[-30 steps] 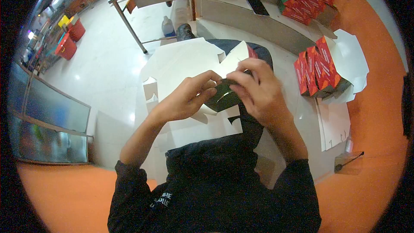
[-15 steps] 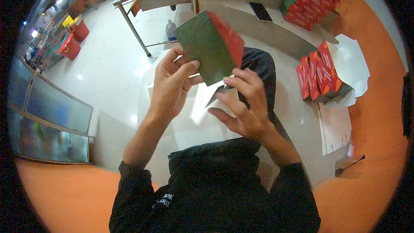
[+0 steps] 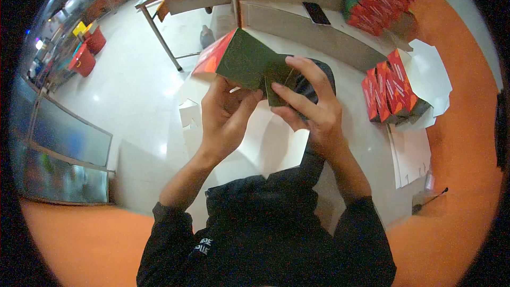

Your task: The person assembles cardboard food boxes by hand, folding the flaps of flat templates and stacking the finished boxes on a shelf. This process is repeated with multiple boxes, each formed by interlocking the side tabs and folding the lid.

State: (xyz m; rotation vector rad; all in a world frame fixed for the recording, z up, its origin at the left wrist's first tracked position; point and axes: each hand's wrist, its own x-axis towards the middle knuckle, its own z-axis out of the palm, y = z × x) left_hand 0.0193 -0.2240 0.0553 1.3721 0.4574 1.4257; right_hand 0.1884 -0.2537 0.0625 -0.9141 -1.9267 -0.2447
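Half curled, the left grip (image 3: 226, 119) holds the carton (image 3: 244, 58) while the right grip (image 3: 321, 114) apparently pinches its flap (image 3: 271, 96).

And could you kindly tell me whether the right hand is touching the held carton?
Touching: in the head view, the right hand lays fingers against the green flap of the carton.

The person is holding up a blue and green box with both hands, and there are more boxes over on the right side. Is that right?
Not quite: the box is red and dark green, not blue and green, as the head view shows. The left hand and right hand are both on it, and more boxes are on the right side.
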